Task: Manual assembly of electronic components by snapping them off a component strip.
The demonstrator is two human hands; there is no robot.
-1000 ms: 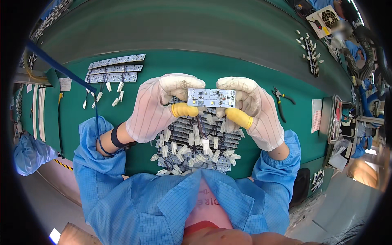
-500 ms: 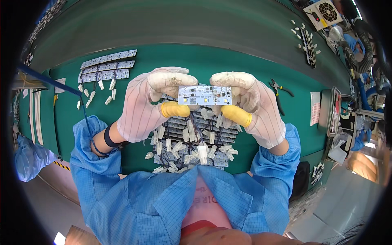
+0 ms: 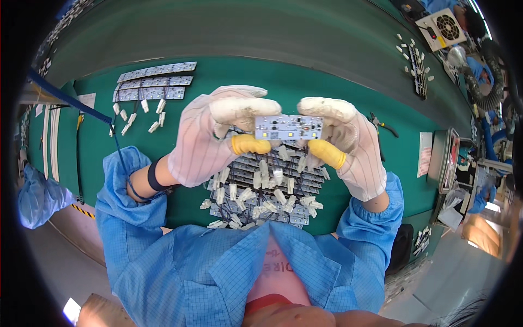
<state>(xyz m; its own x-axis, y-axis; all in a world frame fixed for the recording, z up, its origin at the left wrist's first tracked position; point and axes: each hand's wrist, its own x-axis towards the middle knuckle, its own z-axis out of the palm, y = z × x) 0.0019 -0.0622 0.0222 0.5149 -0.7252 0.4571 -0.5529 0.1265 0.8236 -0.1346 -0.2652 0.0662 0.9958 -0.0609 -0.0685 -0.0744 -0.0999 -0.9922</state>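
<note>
Between my two gloved hands I hold up a small white LED circuit board (image 3: 289, 127), its component side showing, with several yellow LEDs along its lower edge. My left hand (image 3: 226, 128) pinches its left end, and my right hand (image 3: 343, 141) pinches its right end. Both gloves are white with thin stripes, and yellow finger cots cover the thumbs. Below the held board lies a pile of similar circuit boards (image 3: 256, 180) with dark wires and white plug connectors (image 3: 264, 169). The board's back and some of my fingers are hidden.
Wired LED board strips (image 3: 155, 82) lie at the far left of the green mat. Pliers (image 3: 384, 128) rest right of my right hand, partly covered by it. Farther right are a printed sheet (image 3: 425, 154) and a metal tray (image 3: 447, 161). A blue coiled cord (image 3: 71, 98) hangs at left.
In the picture, both hands and the held board sit slightly farther right, as do the strips and pliers. The white connector hanging below the board has moved up toward it. Both grips stay the same.
</note>
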